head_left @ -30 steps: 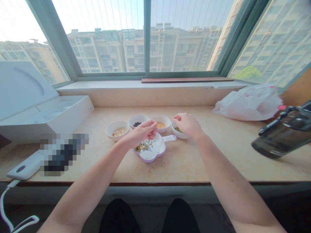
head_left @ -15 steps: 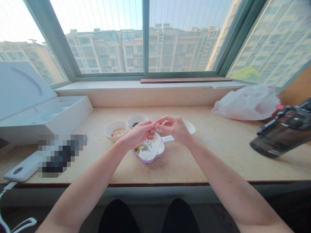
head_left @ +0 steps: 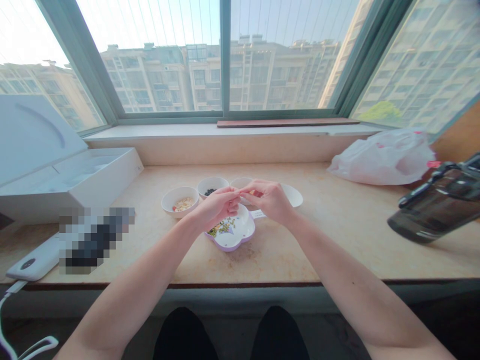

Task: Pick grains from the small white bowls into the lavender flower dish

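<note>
At the fingertips, my left hand [head_left: 216, 207] and right hand [head_left: 268, 201] meet curled closed; I can't tell whether they're pinching anything. At six o'clock sits a lilac-rimmed white dish [head_left: 235, 241], with green mung beans [head_left: 221, 228] covering only part of it. A white bowl [head_left: 179, 214] of pale flakes stands at nine o'clock, another [head_left: 212, 181] of black beans at eleven, and a white saucer [head_left: 295, 196] at three, all on the stone bench [head_left: 337, 240].

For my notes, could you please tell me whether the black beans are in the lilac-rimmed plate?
No, the black beans lie in a white bowl behind the lilac-rimmed plate.
</note>
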`<state>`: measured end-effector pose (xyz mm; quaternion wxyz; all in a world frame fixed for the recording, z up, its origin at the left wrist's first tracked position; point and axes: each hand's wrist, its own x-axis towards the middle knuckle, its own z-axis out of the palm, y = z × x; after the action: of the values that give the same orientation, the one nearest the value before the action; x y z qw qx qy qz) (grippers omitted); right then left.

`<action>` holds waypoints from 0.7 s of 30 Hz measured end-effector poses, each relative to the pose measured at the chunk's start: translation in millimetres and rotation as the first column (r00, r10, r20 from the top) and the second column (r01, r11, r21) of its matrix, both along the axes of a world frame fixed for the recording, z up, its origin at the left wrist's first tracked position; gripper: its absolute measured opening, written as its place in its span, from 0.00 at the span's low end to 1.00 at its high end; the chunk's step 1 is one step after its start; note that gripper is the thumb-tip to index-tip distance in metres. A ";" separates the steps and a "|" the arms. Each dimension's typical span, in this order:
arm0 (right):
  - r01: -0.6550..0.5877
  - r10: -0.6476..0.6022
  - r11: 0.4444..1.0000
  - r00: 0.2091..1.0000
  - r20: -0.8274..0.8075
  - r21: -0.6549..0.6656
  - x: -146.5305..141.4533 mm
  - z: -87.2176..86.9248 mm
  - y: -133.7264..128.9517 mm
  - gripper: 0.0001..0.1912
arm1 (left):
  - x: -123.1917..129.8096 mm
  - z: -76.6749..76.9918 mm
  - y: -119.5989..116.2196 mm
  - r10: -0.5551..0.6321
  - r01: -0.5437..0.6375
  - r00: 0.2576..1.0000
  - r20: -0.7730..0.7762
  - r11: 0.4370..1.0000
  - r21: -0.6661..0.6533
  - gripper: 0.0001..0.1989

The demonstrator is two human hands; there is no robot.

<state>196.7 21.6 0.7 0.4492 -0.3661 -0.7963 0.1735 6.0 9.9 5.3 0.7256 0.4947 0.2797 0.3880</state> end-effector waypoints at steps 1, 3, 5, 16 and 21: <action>0.009 -0.009 1.000 1.000 0.006 0.011 0.0 0.4 -0.2 0.10 | -0.1 0.8 -0.1 0.009 -0.009 1.000 -0.026 1.000 0.025 0.14; 0.018 -0.018 1.000 0.999 -0.033 -0.012 -0.4 2.5 -1.3 0.11 | -0.9 2.0 0.5 0.056 -0.040 0.991 -0.125 0.991 0.126 0.12; -0.012 -0.005 0.993 0.990 -0.138 -0.117 -0.6 5.7 -2.6 0.13 | -2.7 1.6 2.5 0.187 -0.076 0.928 -0.324 0.942 0.327 0.10; -0.360 0.084 0.845 0.819 -0.567 -0.395 7.3 14.2 -0.9 0.13 | -12.7 -11.3 9.8 0.476 0.592 0.301 -0.826 0.586 0.554 0.11; -0.385 0.086 0.832 0.800 -0.593 -0.399 7.0 17.3 -2.5 0.14 | -12.9 -11.2 9.3 0.471 0.587 0.270 -0.840 0.611 0.531 0.11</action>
<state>203.7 19.1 18.0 0.5223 -0.2979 -0.5993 0.5284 -6.9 19.1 -5.9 0.1142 0.8934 0.4314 0.0512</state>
